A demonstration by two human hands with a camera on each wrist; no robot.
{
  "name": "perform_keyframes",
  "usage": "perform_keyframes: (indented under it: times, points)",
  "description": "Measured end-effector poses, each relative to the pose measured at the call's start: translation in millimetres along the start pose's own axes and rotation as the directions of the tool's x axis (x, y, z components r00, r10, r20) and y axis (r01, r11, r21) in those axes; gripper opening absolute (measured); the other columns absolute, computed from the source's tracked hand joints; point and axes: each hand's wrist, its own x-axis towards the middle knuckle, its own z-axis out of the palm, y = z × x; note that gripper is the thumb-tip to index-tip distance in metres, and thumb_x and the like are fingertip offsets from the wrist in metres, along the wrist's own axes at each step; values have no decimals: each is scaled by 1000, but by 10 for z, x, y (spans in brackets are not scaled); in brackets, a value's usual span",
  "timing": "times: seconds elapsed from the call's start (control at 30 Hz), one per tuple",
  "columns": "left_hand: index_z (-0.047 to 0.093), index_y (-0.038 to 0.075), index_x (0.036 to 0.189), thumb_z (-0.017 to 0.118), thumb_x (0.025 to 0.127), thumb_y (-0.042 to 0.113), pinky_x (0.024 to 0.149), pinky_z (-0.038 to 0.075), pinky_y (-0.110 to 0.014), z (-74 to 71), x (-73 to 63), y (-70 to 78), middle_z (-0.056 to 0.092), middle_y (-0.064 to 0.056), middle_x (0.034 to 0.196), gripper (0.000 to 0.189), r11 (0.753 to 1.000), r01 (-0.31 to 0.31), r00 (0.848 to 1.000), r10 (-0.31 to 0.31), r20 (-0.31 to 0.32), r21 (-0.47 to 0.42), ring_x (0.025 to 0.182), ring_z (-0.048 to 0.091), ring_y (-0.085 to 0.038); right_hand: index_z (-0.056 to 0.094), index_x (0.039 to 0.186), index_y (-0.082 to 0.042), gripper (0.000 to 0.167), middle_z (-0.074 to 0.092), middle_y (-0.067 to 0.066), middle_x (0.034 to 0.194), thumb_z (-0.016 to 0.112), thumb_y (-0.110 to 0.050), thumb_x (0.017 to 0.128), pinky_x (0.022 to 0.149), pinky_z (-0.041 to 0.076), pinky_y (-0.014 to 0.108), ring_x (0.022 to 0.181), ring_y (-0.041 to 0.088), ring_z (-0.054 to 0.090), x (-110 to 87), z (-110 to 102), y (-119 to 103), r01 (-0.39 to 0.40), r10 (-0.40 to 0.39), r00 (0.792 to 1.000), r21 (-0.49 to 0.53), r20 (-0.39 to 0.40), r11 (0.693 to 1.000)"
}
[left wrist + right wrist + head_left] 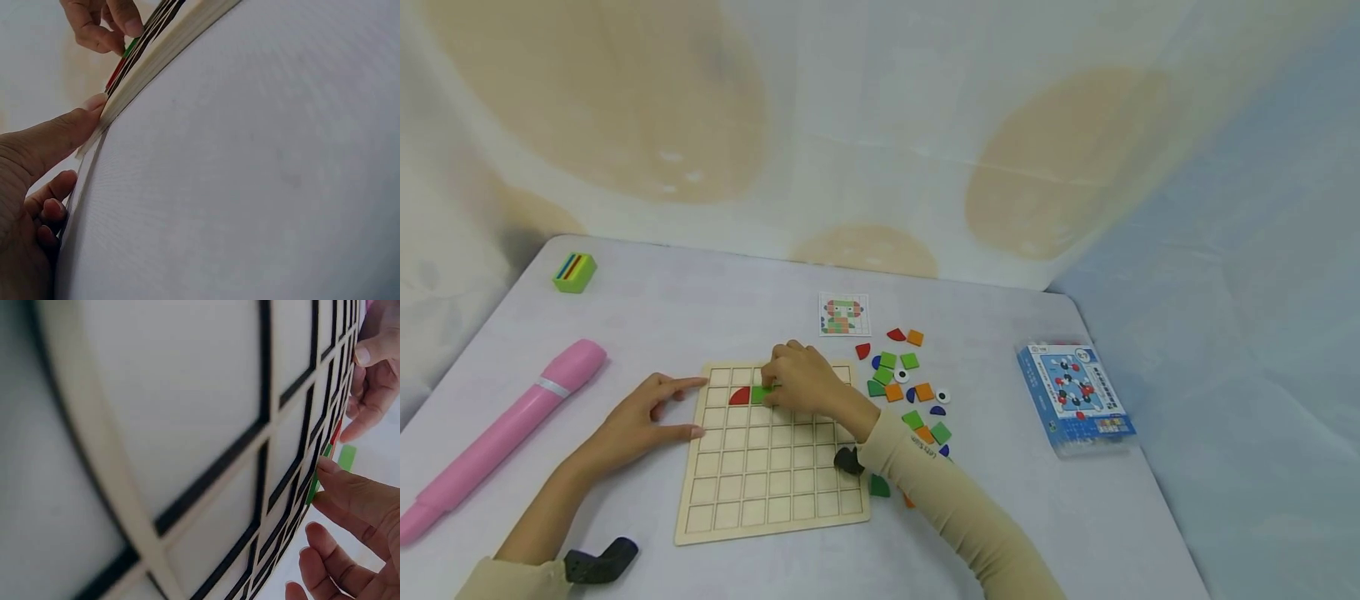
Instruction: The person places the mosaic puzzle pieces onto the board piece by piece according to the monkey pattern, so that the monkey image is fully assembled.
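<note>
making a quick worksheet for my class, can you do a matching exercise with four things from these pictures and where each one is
Column 1
1. blue box
2. left hand
3. picture card
4. right hand

Column 2
A. touching the left side of the grid board
B. at a green piece on the board
C. near the right edge of the table
D. beyond the board's far edge

Pairs: 1-C, 2-A, 3-D, 4-B
</note>
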Motion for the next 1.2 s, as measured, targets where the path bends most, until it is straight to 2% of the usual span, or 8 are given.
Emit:
perform_keyframes:
  times: [0.23,0.43,0.67,0.77,1.0,1.07,1.2]
  points:
    - [55,19,141,82,79,42,65,29,-29,0,9,-7,44,-4,103,71,1000,-15,1000,15,-3,-6,82,32,-14,76,106,-23,25,63,-4,109,75,-40,88,91,42,33,102,14,52,-44,-10,-3,-13,13,1000,-1,1,1000]
    - [55,19,141,82,79,42,66,29,-29,11,18,-12,44,-4,104,72,1000,-15,1000,15,-6,-4,83,32,-14,72,117,-20,34,60,-2,114,74,-39,89,91,42,34,104,15,52,-174,-106,150,-52,55,997,65,-45,997]
    - [55,20,142,83,79,42,65,28,-29,9,17,-44,45,-4,105,72,1000,-9,1000,9,-13,6,82,32,-13,76,109,-12,26,63,5,110,78,-25,87,95,42,47,106,22,56,-429,-191,646,-102,130,980,181,-153,978]
    - [55,20,142,83,79,42,65,28,-29,10,12,-38,44,-4,105,73,1000,-10,1000,10,-14,5,82,31,-13,76,108,-8,24,63,10,111,78,-19,86,93,42,48,106,27,55,-606,-223,923,-147,182,970,207,-161,967]
    - [55,20,141,82,79,42,65,28,-29,7,-13,-15,45,-3,105,72,1000,-25,1000,26,-17,3,82,32,-12,77,109,-9,24,63,11,110,75,-16,86,91,44,49,104,28,54,-1042,-217,1460,-345,358,929,133,-90,929]
    - [55,20,141,82,79,43,65,28,-28,3,-24,-15,45,-3,105,72,1000,-25,999,26,-20,11,82,32,-11,77,110,-8,25,63,12,109,75,-15,86,90,44,47,103,28,53,-1122,-200,1546,-368,382,921,149,-75,918]
    - [56,19,140,83,79,43,65,29,-29,-3,-45,-24,45,-2,104,71,1000,-24,999,25,-31,13,82,31,-11,76,112,-8,28,62,12,109,78,-17,85,89,43,46,103,28,52,-1184,-159,1623,-364,384,921,212,-62,907]
